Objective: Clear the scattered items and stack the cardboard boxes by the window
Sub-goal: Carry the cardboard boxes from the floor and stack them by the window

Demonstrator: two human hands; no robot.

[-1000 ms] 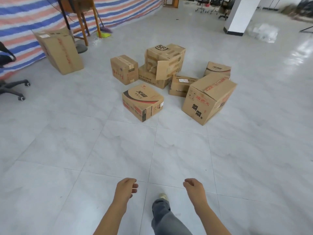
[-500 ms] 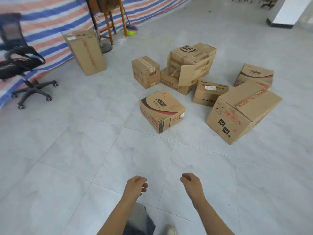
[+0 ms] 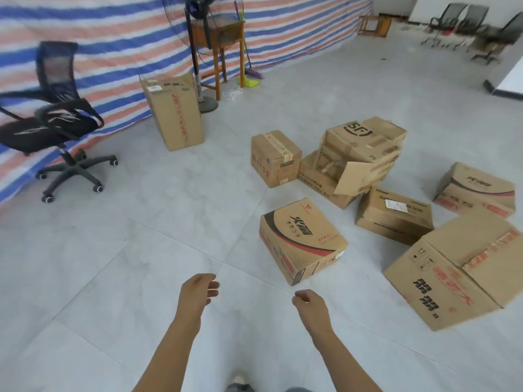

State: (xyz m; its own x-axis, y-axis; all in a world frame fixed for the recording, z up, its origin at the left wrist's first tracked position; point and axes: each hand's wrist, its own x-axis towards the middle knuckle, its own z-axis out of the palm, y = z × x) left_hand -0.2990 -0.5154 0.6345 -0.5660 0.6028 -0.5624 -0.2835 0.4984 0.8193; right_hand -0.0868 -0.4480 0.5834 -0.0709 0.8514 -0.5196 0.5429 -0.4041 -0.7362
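Observation:
Several cardboard boxes lie scattered on the grey tiled floor. Nearest me is a printed box [image 3: 302, 239]. To its right sits a large box [image 3: 464, 270] with black characters. Behind them are a flat box [image 3: 394, 215], a small taped box [image 3: 276, 157], an SF box [image 3: 365, 148] with a loose flap on top of another box, and a printed box [image 3: 478, 188] at far right. A tall box [image 3: 174, 111] stands alone near the striped tarp. My left hand [image 3: 198, 290] and right hand [image 3: 310, 305] hang loosely curled in front of me, holding nothing.
A black office chair [image 3: 56, 123] stands at left against the striped tarp [image 3: 113, 46]. A standing fan [image 3: 198, 52], a wooden stool [image 3: 223, 38] and a broom [image 3: 250, 77] are behind the tall box. More chairs [image 3: 467, 26] line the far right.
My view has swung left and moved closer to the boxes; the office chair and tarp have come into view. Both hands stay loose and hold nothing.

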